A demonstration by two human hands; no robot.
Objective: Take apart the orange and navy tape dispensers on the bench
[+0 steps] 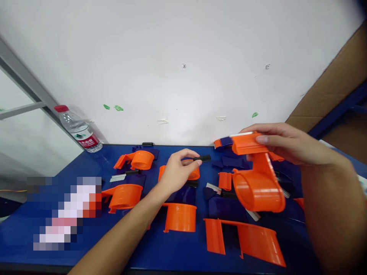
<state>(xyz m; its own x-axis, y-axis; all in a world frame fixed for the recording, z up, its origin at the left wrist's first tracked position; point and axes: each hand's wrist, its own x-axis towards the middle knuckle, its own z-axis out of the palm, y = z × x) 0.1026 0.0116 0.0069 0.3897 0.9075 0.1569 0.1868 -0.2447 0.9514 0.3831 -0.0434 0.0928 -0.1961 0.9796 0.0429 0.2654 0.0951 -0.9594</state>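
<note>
My left hand pinches a short black cylinder between thumb and fingers, above the middle of the blue table. On the right, my right hand grips the flat upper end of an orange plastic frame, whose round ring hangs down over the table. A whitish strip shows along the frame's top edge. Below the held frame lies another orange frame, near the table's front edge. Behind my left hand an orange ring is partly hidden.
Several orange frames, dark blue plates, black cylinders and metal blades lie across the table. A water bottle with a red cap leans at the back left. A white wall rises behind; cardboard stands at the right.
</note>
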